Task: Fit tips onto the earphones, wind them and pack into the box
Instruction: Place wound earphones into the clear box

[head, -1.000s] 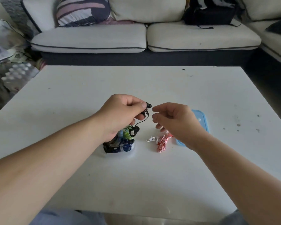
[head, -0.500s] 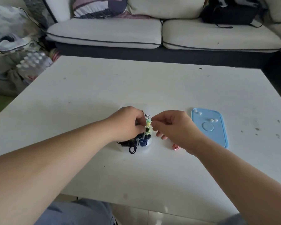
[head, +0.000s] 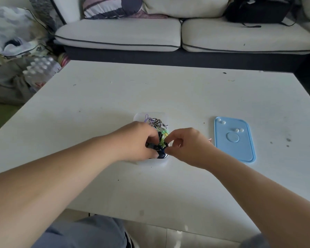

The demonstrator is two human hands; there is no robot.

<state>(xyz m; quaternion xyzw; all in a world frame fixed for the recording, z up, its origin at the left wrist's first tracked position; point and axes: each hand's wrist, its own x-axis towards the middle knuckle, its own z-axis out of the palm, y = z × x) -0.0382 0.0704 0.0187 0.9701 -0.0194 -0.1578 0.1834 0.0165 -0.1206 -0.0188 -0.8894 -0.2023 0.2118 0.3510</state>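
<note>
Packing step, head view. The black earphones (head: 156, 146) are held low over the near end of the box (head: 138, 116), directly above its contents. They are gripped from both sides. The left hand (head: 135, 142) is curled round the dark bundle, and the right hand (head: 188, 148) pinches its right end between thumb and forefinger. The two-sided hold is judged to keep the winding from springing loose while the bundle is pressed down. How tightly the cord is wound cannot be told, since the fingers cover most of it.

Just beyond the grip, a striped wound set (head: 157, 121) lies at the far end of the box. A green set (head: 164, 133) shows between the two hands, and a blue set (head: 161, 154) lies just beneath the grip. The box is therefore judged to be nearly full, with little room left at the near end.

To the right of the grip, well apart, the lid (head: 243, 151) lies flat on the table (head: 186, 93). It is used as a tray, so that the small white ear tips (head: 239, 130) do not scatter. A reddish cord (head: 210, 139) is glimpsed just behind the right hand, too hidden to describe.
</note>
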